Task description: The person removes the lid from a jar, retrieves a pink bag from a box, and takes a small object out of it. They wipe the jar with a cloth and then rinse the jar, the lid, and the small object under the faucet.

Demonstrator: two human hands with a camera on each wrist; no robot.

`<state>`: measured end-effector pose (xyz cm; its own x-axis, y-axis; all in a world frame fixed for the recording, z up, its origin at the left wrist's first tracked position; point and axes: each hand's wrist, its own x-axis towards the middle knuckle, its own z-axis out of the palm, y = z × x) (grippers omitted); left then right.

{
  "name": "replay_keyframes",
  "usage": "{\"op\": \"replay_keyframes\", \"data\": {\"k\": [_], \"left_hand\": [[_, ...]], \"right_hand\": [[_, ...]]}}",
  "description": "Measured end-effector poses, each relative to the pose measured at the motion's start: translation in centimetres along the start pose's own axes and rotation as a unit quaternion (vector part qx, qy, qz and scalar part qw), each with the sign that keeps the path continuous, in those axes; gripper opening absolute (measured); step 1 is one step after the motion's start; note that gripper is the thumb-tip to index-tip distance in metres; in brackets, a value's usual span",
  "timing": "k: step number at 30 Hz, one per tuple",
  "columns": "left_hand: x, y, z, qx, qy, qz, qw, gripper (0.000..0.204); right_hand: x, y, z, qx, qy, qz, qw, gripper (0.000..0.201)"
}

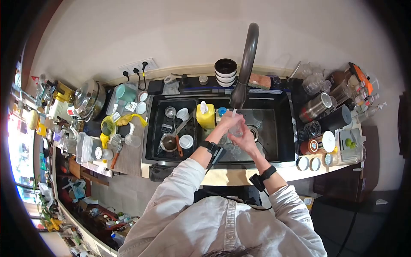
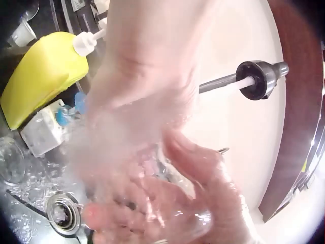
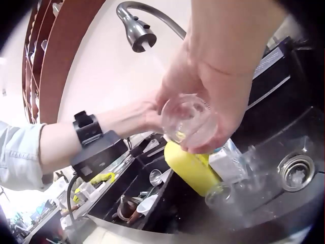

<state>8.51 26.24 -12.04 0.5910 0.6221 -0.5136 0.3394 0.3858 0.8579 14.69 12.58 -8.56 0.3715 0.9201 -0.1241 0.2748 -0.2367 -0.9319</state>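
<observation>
A clear cup (image 3: 187,121) is held above the dark sink (image 1: 280,137), under the running tap (image 1: 250,51), near a yellow pump bottle (image 1: 205,118). The right hand (image 1: 244,139) curls round the cup; the left hand (image 1: 228,122) is just beside it, and whether it grips cannot be told. A drain (image 3: 297,174) lies below.

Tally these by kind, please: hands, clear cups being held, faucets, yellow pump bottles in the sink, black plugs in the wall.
Left hand and right hand: 2
Clear cup held: 1
Faucet: 1
Yellow pump bottle: 1
Black plugs: 3
Total: 8
</observation>
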Motion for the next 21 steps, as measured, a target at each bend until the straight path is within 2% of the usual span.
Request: {"op": "replay_keyframes", "data": {"k": [3, 6, 8, 12, 13, 15, 18, 21], "left_hand": [[0.1, 0.2, 0.9, 0.082, 0.098, 0.01, 0.992, 0.021], [-1.4, 1.4, 1.1, 0.117, 0.122, -0.017, 0.985, 0.024], [-1.8, 1.3, 0.9, 0.037, 0.081, 0.007, 0.996, 0.024], [-2.2, 1.1, 0.1, -0.081, 0.02, 0.014, 0.996, 0.027], [-2.2, 0.9, 0.0, -0.116, 0.001, 0.012, 0.993, 0.028], [-2.1, 0.2, -0.1, -0.187, -0.038, 0.01, 0.982, 0.031], [-1.8, -0.6, 0.1, -0.21, -0.044, 0.022, 0.977, 0.031], [-2.6, 0.0, 0.2, -0.223, -0.053, -0.009, 0.973, 0.029]], "right_hand": [[0.4, 1.2, 0.6, -0.137, 0.063, -0.027, 0.988, 0.072], [0.2, 0.7, 0.2, -0.073, 0.031, 0.024, 0.997, 0.075], [1.3, 3.8, 0.8, 0.006, 0.035, 0.024, 0.999, 0.077], [1.8, 3.3, -0.1, 0.102, -0.01, 0.061, 0.993, 0.074], [1.4, 2.4, -0.6, 0.185, -0.042, 0.103, 0.976, 0.07], [0.9, 1.1, -1.5, 0.344, -0.105, 0.182, 0.915, 0.061], [1.2, 2.2, -1.8, 0.436, -0.179, 0.207, 0.857, 0.046], [1.1, 2.1, -2.1, 0.518, -0.197, 0.227, 0.801, 0.038]]}}
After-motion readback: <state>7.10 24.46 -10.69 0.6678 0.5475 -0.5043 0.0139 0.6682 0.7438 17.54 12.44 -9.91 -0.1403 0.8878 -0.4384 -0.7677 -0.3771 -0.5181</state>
